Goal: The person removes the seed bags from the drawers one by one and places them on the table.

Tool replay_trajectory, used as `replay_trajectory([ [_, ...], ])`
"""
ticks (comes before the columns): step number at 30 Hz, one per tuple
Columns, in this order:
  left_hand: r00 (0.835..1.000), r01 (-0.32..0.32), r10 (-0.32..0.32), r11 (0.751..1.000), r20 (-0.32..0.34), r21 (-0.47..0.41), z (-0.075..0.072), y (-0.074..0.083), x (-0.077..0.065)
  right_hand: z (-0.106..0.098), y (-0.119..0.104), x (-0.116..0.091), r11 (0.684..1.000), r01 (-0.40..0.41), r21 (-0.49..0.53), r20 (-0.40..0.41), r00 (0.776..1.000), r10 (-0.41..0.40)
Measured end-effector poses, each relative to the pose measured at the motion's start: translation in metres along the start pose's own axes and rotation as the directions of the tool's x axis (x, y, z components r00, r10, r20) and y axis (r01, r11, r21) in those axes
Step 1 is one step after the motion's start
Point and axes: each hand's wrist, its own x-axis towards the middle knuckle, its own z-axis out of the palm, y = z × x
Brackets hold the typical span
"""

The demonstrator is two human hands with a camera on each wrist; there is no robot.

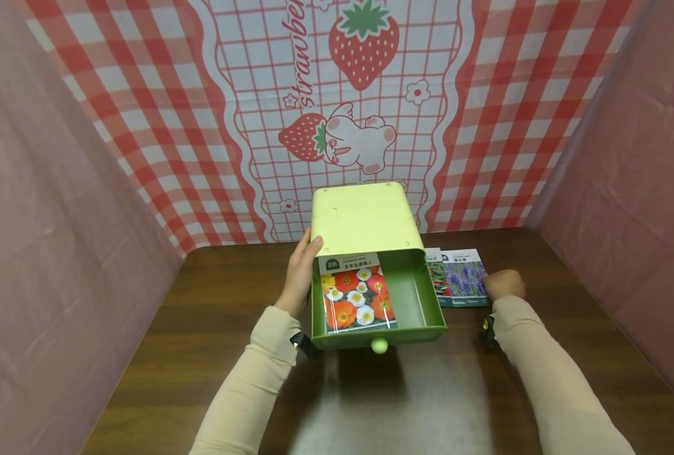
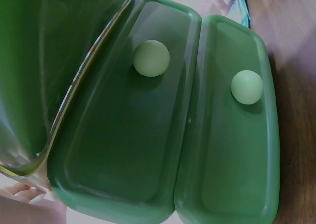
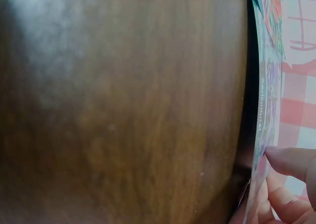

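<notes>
Lavender seed packet (image 1: 466,282): lies on the bench (image 1: 212,354), right of the pale yellow cabinet (image 1: 365,218) and close against a red-flowered packet (image 1: 437,278). Pinched at its right edge by the right hand (image 1: 504,284), fingers clamped on it, probably for the easiest purchase on something so thin. Left hand (image 1: 298,276) at the cabinet's left side, thumb over the top front corner, fingers along the wall, seemingly to steady the shell with its drawer (image 1: 410,291) pulled out; firmness of that hold, cannot tell. Poppy packet (image 1: 358,300) in the drawer, face up along the left wall, likely flat for a good fit.

In the head view, only one knob (image 1: 379,345) and a plain look into the drawer. In the left wrist view, two more drawer fronts (image 2: 118,135) (image 2: 242,160), each with a pale knob, seemingly below the pulled-out one. In the right wrist view, the pinch itself: one digit on top, others beneath, with a dark strip alongside, possibly shadow under a raised edge; mostly hidden from above.
</notes>
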Motion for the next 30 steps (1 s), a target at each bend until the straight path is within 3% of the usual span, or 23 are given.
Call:
replay_trajectory([
  [6,1.000,-0.005,0.005,1.000,-0.011,0.012,0.000,-0.005,0.002,0.000,0.000,0.002,0.998,-0.020,-0.063,0.024,0.999,0.022],
  [15,0.999,-0.019,0.019,1.000,-0.035,0.006,0.001,-0.006,0.003,-0.004,-0.001,0.007,0.997,-0.023,-0.076,0.031,0.999,0.025],
  [23,0.999,-0.027,0.027,1.000,-0.036,-0.002,0.001,-0.006,0.003,-0.018,-0.021,0.002,0.994,0.083,0.064,-0.058,0.995,-0.080],
  [30,0.999,-0.010,0.010,1.000,-0.035,0.002,0.001,-0.005,0.002,-0.033,-0.061,-0.010,0.950,0.205,0.237,-0.088,0.978,-0.189],
])
